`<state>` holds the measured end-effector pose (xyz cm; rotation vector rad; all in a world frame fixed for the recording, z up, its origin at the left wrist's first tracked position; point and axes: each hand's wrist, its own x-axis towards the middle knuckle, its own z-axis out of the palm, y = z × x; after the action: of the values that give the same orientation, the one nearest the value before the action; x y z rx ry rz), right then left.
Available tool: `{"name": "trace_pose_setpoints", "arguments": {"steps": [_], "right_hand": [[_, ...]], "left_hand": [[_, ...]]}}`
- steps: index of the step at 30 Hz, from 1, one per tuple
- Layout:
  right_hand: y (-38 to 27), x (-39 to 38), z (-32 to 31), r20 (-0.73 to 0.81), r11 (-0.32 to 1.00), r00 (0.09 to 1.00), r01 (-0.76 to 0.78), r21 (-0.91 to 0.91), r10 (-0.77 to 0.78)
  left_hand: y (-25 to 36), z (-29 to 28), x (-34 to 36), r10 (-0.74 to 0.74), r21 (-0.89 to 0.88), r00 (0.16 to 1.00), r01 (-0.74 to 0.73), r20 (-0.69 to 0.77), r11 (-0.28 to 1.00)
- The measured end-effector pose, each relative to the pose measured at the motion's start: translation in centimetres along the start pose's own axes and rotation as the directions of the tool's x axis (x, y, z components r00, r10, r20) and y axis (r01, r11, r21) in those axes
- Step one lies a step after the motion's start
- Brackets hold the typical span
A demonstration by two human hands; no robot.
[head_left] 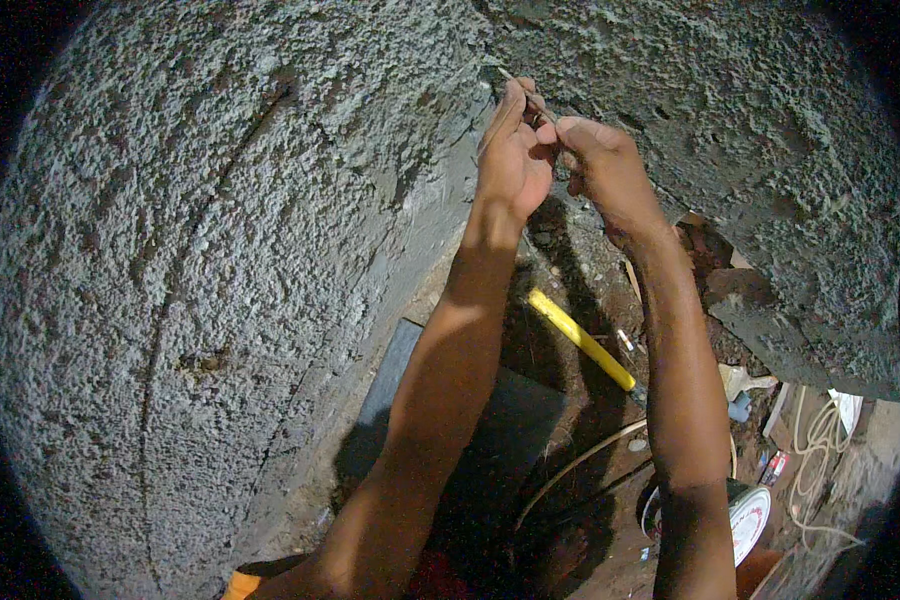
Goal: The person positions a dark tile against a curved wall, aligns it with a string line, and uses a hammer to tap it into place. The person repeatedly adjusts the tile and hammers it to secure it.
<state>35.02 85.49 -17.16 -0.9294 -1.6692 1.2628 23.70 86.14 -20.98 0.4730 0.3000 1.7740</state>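
Observation:
Up at the corner where two rough grey plastered walls meet, both my hands are raised close together. A thin, pale wire-like strand (510, 76) runs from the corner toward my fingers; whether it is a cable or a stiff rod I cannot make out. My left hand (515, 165) has its fingers closed around the strand near the wall. Just to the right, my right hand (608, 165) pinches it between thumb and bent fingers. The part of the strand between the hands is mostly hidden by the fingers.
Below lie a yellow-handled tool (582, 340), a dark flat slab (515, 410) and a curved beige hose or cable (575, 462). Toward the lower right are a can with a white lid (750, 522), a small red packet (773, 468) and coiled pale cable (820, 440).

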Motion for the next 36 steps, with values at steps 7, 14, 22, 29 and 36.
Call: {"name": "trace_pose_setpoints", "arguments": {"steps": [7, 14, 22, 29, 36], "right_hand": [[-0.4, -0.8, 0.1, -0.115, 0.939, 0.968, 0.185, -0.289, -0.225], [-2.8, -3.4, 1.6, -0.15, 0.498, 0.887, 0.099, -0.862, -0.436], [0.1, -4.9, 0.4, -0.088, 0.991, 0.995, 0.042, -0.126, -0.053], [0.4, -7.0, 0.6, -0.13, 0.984, 0.992, -0.03, -0.173, 0.008], [1.5, -7.4, 1.5, -0.19, 0.986, 0.975, 0.092, -0.141, -0.118]], "left_hand": [[0.4, 0.4, -0.8, 0.005, 0.045, 0.998, -0.008, 0.059, 0.999], [0.1, 0.2, -2.3, -0.078, 0.027, 0.997, 0.078, 0.006, 0.997], [2.1, 0.5, -5.3, -0.257, 0.322, 0.966, 0.232, 0.037, 0.918], [0.8, -0.6, -8.0, 0.308, 0.83, 0.948, -0.112, -0.076, 0.547], [1.0, -0.3, -8.0, 0.167, 0.74, 0.969, -0.246, 0.181, 0.626]]}}
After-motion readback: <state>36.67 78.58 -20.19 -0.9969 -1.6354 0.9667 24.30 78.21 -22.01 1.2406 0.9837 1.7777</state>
